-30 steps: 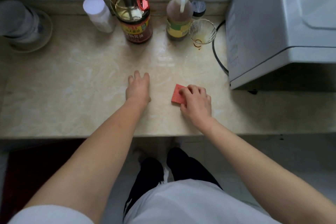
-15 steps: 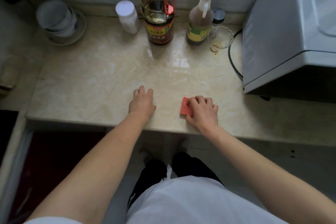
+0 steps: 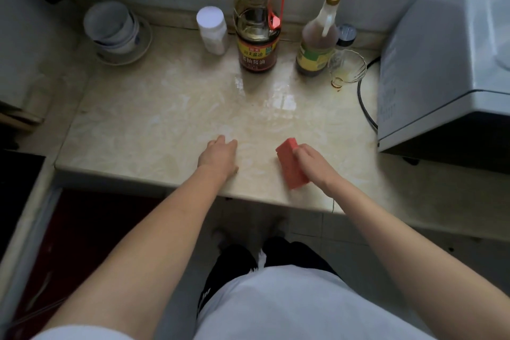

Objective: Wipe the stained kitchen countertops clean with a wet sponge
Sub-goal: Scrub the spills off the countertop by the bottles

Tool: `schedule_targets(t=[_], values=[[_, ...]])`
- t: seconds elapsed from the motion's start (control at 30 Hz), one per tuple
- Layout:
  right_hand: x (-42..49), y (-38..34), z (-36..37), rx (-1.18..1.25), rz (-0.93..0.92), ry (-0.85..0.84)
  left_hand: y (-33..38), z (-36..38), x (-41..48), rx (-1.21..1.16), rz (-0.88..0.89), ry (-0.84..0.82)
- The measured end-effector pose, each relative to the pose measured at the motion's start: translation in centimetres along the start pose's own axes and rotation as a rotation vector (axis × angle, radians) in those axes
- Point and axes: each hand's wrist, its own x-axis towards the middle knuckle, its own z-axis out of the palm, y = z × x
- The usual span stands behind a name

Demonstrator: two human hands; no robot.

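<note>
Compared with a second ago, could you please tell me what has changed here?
The right hand, which lay flat over the red sponge, now grips it by one side and has tipped it up, baring its broad face. The left hand still rests flat on the countertop; the soy sauce bottle stands unmoved.

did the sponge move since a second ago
Yes. The sponge, gripped by the right hand, has come nearer the front edge of the countertop, away from the soy sauce bottle.

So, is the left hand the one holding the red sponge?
No, the right hand grips the red sponge, while the left hand rests on the countertop with nothing in it.
</note>
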Motion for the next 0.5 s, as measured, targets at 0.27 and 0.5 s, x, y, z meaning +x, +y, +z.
schedule_targets(t=[0.27, 0.5], values=[[1.9, 1.3, -3.3, 0.251, 0.087, 0.109, 1.5, -1.0, 0.5, 0.1, -0.091, -0.168], [2.5, 1.5, -4.9, 0.101, 0.01, 0.262, 2.0, -1.5, 1.0, 0.126, -0.124, -0.21]])
